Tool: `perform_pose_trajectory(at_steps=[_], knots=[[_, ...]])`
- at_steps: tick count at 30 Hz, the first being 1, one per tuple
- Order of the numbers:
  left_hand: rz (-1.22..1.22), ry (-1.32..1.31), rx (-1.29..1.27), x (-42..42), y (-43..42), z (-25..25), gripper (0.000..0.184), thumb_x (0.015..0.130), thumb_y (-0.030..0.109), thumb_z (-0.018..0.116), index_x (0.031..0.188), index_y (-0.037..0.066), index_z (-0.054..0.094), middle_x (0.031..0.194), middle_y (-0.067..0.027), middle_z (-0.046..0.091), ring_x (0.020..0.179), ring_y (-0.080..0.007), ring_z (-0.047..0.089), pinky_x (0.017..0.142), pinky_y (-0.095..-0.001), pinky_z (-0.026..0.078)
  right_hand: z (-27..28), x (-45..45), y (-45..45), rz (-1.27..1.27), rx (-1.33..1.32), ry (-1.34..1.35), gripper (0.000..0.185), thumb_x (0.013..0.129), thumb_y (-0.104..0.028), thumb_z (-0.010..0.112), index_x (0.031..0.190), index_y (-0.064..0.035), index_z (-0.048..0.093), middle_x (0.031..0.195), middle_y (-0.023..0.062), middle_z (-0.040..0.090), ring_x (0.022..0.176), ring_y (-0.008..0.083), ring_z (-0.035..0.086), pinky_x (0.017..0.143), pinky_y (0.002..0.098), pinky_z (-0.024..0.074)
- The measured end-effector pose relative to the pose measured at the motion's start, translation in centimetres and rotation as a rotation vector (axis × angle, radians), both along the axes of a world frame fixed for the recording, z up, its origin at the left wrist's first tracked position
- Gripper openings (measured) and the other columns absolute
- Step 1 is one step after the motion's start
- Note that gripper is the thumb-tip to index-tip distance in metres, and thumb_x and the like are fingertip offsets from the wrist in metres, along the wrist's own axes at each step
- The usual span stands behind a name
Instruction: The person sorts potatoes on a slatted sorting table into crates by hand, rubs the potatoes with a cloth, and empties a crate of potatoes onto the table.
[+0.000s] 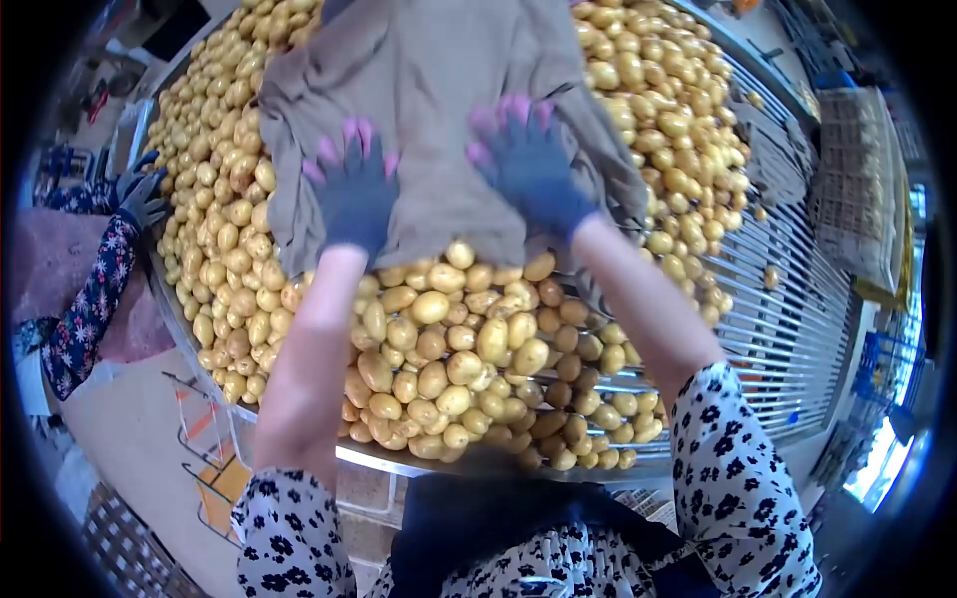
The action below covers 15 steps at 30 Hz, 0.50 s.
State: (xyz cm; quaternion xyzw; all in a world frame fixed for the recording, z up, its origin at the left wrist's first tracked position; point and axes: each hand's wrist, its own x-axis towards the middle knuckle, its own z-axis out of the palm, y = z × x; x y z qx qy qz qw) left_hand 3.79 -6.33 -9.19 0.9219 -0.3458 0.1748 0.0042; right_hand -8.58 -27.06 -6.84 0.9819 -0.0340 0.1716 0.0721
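A wide grey-brown cloth lies draped over a heap of wet yellow potatoes. My left hand, in a dark glove with pink fingertips, rests flat on the left part of the cloth, fingers spread. On its right part, my right hand, gloved the same way, also presses palm down with fingers apart and slightly blurred. Neither hand grips anything that I can see. Potatoes under the cloth are hidden; those nearer my body lie uncovered between my forearms.
The potatoes lie on a metal-bar table with a raised rim. Another person's gloved hands are at the left edge. A second cloth lies on the bars at right, near stacked crates. An orange crate stands below left.
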Motion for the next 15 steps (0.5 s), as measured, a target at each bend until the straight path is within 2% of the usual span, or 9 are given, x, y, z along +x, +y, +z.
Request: perform_pose_trajectory(at_steps=[2, 3, 5, 7, 8, 9, 11, 13, 15], knots=[[-0.069, 0.125, 0.140, -3.1, 2.1, 1.7, 0.058, 0.094, 0.043, 0.041, 0.141, 0.010, 0.035, 0.146, -0.0143, 0.033, 0.131, -0.0449, 0.031, 0.107, -0.0626, 0.014, 2.3, -5.0, 3.0, 0.105, 0.141, -0.116, 0.049, 0.091, -0.035, 0.054, 0.132, -0.0101, 0.046, 0.130, 0.0233, 0.047, 0.120, 0.0435, 0.044, 0.099, 0.0511, 0.0381], [-0.052, 0.219, 0.202, -4.7, 2.8, 3.0, 0.057, 0.094, 0.042, 0.043, 0.140, 0.010, 0.037, 0.145, -0.0144, 0.036, 0.131, -0.0445, 0.031, 0.107, -0.0612, 0.015, 3.7, -7.1, 3.4, 0.075, 0.130, -0.125, 0.049, 0.091, -0.035, 0.054, 0.132, -0.0101, 0.046, 0.130, 0.0233, 0.047, 0.120, 0.0435, 0.044, 0.099, 0.0511, 0.0381], [-0.169, 0.303, 0.132, -6.0, 4.8, 4.5, 0.055, 0.093, 0.039, 0.046, 0.139, 0.009, 0.039, 0.144, -0.0145, 0.037, 0.131, -0.0436, 0.031, 0.108, -0.0586, 0.015, 6.4, -11.2, 2.9, 0.221, 0.665, -0.003, 0.048, 0.088, -0.026, 0.059, 0.130, -0.0066, 0.048, 0.129, 0.0193, 0.050, 0.118, 0.0368, 0.049, 0.099, 0.0420, 0.0413], [-0.264, 0.534, -0.015, -6.2, 6.9, 6.8, 0.049, 0.091, 0.031, 0.053, 0.132, 0.006, 0.047, 0.143, -0.0152, 0.039, 0.132, -0.0401, 0.031, 0.112, -0.0509, 0.014, 7.8, -15.1, -0.2, 0.043, 0.825, -0.207, 0.037, 0.089, -0.025, 0.057, 0.121, -0.0056, 0.054, 0.128, 0.0175, 0.049, 0.117, 0.0367, 0.048, 0.098, 0.0419, 0.0395], [-0.274, 0.548, -0.130, -6.6, 8.4, 6.8, 0.047, 0.090, 0.029, 0.055, 0.130, 0.005, 0.049, 0.142, -0.0157, 0.039, 0.132, -0.0394, 0.031, 0.112, -0.0500, 0.013, 9.1, -16.7, -0.8, -0.323, 0.811, -0.239, 0.039, 0.087, -0.028, 0.060, 0.116, -0.0029, 0.056, 0.125, 0.0170, 0.051, 0.115, 0.0364, 0.049, 0.097, 0.0424, 0.0400], [-0.290, 0.564, -0.240, -7.2, 9.7, 6.5, 0.046, 0.089, 0.028, 0.056, 0.128, 0.004, 0.051, 0.141, -0.0162, 0.040, 0.133, -0.0387, 0.031, 0.113, -0.0492, 0.012, 6.9, -18.3, -2.2, -0.504, 0.433, -0.312, 0.036, 0.082, -0.027, 0.064, 0.106, -0.0010, 0.060, 0.117, 0.0176, 0.054, 0.108, 0.0360, 0.051, 0.094, 0.0414, 0.0413], [-0.342, 0.503, -0.164, -9.1, 10.2, 6.5, 0.046, 0.088, 0.027, 0.057, 0.127, 0.004, 0.052, 0.140, -0.0165, 0.042, 0.132, -0.0380, 0.032, 0.113, -0.0484, 0.012, 8.2, -18.2, -1.1, -0.593, 0.356, 0.113, 0.034, 0.077, -0.026, 0.066, 0.100, -0.0008, 0.062, 0.105, 0.0190, 0.057, 0.099, 0.0355, 0.053, 0.089, 0.0404, 0.0428], [-0.401, 0.430, -0.111, -10.4, 9.6, 6.0, 0.045, 0.087, 0.027, 0.058, 0.125, 0.003, 0.053, 0.139, -0.0169, 0.043, 0.132, -0.0372, 0.033, 0.113, -0.0476, 0.012, 5.4, -16.6, -0.1, -0.380, 0.580, -0.017, 0.022, 0.078, -0.019, 0.059, 0.092, -0.0016, 0.061, 0.095, 0.0191, 0.059, 0.089, 0.0366, 0.054, 0.081, 0.0397, 0.0441], [-0.245, 0.473, -0.110, -10.1, 8.9, 5.5, 0.045, 0.085, 0.027, 0.059, 0.123, 0.003, 0.054, 0.135, -0.0163, 0.048, 0.130, -0.0367, 0.035, 0.113, -0.0462, 0.013, 0.0, -14.3, -0.2, -0.328, 0.499, -0.253, 0.028, 0.090, -0.034, 0.050, 0.087, -0.0064, 0.056, 0.092, 0.0188, 0.054, 0.090, 0.0386, 0.050, 0.078, 0.0440, 0.0410]])
